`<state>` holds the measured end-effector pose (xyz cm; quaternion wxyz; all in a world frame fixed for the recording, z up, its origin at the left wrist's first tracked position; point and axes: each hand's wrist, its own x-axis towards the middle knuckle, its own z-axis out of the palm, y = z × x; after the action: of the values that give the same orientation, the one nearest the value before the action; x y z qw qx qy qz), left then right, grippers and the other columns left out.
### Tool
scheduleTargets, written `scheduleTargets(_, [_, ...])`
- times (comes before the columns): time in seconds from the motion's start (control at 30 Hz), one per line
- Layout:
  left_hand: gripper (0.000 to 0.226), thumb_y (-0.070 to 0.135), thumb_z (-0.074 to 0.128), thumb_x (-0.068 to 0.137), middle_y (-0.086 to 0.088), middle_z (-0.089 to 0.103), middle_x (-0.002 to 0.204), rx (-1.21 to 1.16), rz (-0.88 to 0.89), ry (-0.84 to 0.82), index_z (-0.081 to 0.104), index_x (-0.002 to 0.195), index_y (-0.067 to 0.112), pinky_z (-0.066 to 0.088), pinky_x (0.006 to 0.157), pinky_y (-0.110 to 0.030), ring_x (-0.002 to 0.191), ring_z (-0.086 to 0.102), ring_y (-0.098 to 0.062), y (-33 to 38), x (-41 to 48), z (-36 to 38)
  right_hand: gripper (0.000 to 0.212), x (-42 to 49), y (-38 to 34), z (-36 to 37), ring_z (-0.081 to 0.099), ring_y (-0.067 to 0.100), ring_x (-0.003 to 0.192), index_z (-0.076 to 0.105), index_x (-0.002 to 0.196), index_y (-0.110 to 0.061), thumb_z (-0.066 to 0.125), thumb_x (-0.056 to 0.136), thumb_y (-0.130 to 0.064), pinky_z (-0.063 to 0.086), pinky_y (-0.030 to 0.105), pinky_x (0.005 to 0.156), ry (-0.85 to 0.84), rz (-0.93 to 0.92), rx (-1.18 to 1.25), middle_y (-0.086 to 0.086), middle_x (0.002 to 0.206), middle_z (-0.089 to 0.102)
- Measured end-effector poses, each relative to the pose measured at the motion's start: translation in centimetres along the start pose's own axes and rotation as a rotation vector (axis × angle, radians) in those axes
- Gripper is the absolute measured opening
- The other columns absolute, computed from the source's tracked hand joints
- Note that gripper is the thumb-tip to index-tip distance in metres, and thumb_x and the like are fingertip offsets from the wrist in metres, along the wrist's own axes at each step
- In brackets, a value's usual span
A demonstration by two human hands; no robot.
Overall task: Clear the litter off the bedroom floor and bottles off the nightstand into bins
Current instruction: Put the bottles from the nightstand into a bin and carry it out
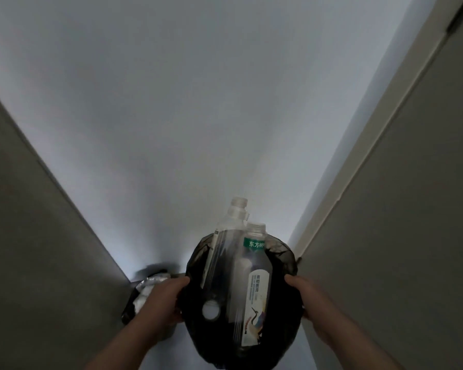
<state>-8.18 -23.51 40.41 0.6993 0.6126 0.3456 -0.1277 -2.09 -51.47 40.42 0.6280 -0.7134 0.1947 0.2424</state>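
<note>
A round bin lined with a black bag [281,259] is held up in front of me, low in the view. My left hand [162,303] grips its left rim and my right hand [309,303] grips its right rim. Two clear plastic bottles stand in it, necks sticking out above the rim: a taller one [229,231] on the left and one with a green and white label [254,284] on the right. A third bottle's mouth [210,311] shows lower inside.
A second bin with a black liner and crumpled white litter [147,287] sits on the floor behind my left hand. A white wall [198,116] fills the view ahead. Grey panels [32,236] close in on the left and right [398,236].
</note>
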Motion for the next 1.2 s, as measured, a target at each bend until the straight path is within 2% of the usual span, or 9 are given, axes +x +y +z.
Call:
scheduleTargets(0.17, [0.029, 0.024, 0.058, 0.090, -0.012, 0.063, 0.080, -0.100, -0.134, 0.191, 0.065, 0.107, 0.001, 0.047, 0.057, -0.029, 0.068, 0.059, -0.025, -1.1, 4.3, 3.3, 0.016, 7.8, -0.8, -1.6, 0.072, 0.012, 0.074, 0.071, 0.094, -0.017, 0.059, 0.089, -0.027, 0.049, 0.022, 0.057, -0.153, 0.073, -0.125, 0.000, 0.087, 0.076])
scheduleTargets(0.33, [0.029, 0.032, 0.056, 0.087, -0.007, 0.067, 0.086, -0.116, -0.201, 0.209, 0.067, 0.105, 0.011, 0.052, 0.063, -0.032, 0.079, 0.064, -0.023, -4.6, 9.3, 4.4, 0.020, 15.3, 1.0, -1.3, 0.067, 0.023, 0.089, 0.068, 0.102, -0.012, 0.059, 0.089, -0.025, 0.052, 0.029, 0.066, -0.233, 0.164, -0.195, 0.009, 0.100, 0.071])
scheduleTargets(0.53, [0.025, 0.032, 0.057, 0.088, -0.007, 0.066, 0.086, -0.172, -0.306, 0.228, 0.066, 0.103, 0.014, 0.053, 0.067, -0.035, 0.079, 0.063, -0.023, -10.5, 19.7, 5.0, 0.018, 25.9, 6.5, 0.6, 0.064, 0.026, 0.086, 0.066, 0.096, -0.008, 0.060, 0.091, -0.024, 0.051, 0.030, 0.067, -0.242, 0.291, -0.213, 0.016, 0.104, 0.068])
scheduleTargets(0.7, [0.017, 0.030, 0.055, 0.089, -0.007, 0.063, 0.084, -0.178, -0.375, 0.223, 0.064, 0.094, 0.016, 0.052, 0.072, -0.037, 0.078, 0.060, -0.024, -16.8, 30.7, 5.5, 0.024, 36.1, 13.2, 2.6, 0.062, 0.030, 0.092, 0.065, 0.102, -0.004, 0.059, 0.091, -0.024, 0.050, 0.034, 0.074, -0.214, 0.349, -0.247, 0.019, 0.108, 0.066])
scheduleTargets(0.9, [0.012, 0.026, 0.054, 0.091, -0.008, 0.059, 0.083, -0.158, -0.425, 0.269, 0.060, 0.090, 0.016, 0.049, 0.077, -0.039, 0.075, 0.056, -0.024, -24.5, 42.7, 4.9, 0.014, 47.0, 21.1, 6.1, 0.062, 0.022, 0.079, 0.064, 0.089, -0.013, 0.060, 0.091, -0.026, 0.050, 0.029, 0.064, -0.227, 0.384, -0.270, 0.010, 0.094, 0.066])
scheduleTargets(1.03, [0.013, 0.027, 0.052, 0.091, -0.005, 0.059, 0.078, -0.127, -0.419, 0.288, 0.059, 0.087, 0.017, 0.049, 0.068, -0.034, 0.069, 0.055, -0.021, -28.3, 48.4, 3.4, 0.026, 52.1, 25.5, 8.9, 0.063, 0.019, 0.085, 0.062, 0.109, -0.011, 0.062, 0.089, -0.027, 0.050, 0.028, 0.065, -0.246, 0.409, -0.302, 0.008, 0.104, 0.067])
scheduleTargets(1.1, [0.014, 0.028, 0.052, 0.091, -0.003, 0.060, 0.075, -0.108, -0.402, 0.296, 0.060, 0.088, 0.017, 0.049, 0.070, -0.034, 0.068, 0.056, -0.020, -29.5, 50.7, 2.5, 0.032, 54.0, 27.0, 10.3, 0.063, 0.019, 0.084, 0.061, 0.115, -0.010, 0.062, 0.088, -0.027, 0.050, 0.028, 0.064, -0.246, 0.420, -0.323, 0.010, 0.107, 0.067])
scheduleTargets(1.2, [0.017, 0.032, 0.054, 0.089, -0.003, 0.062, 0.081, -0.093, -0.395, 0.329, 0.061, 0.096, 0.017, 0.050, 0.066, -0.033, 0.073, 0.057, -0.020, -30.8, 53.0, 1.4, 0.029, 56.1, 28.9, 12.0, 0.064, 0.017, 0.080, 0.062, 0.112, -0.012, 0.061, 0.088, -0.028, 0.051, 0.029, 0.065, -0.256, 0.425, -0.342, 0.006, 0.096, 0.068])
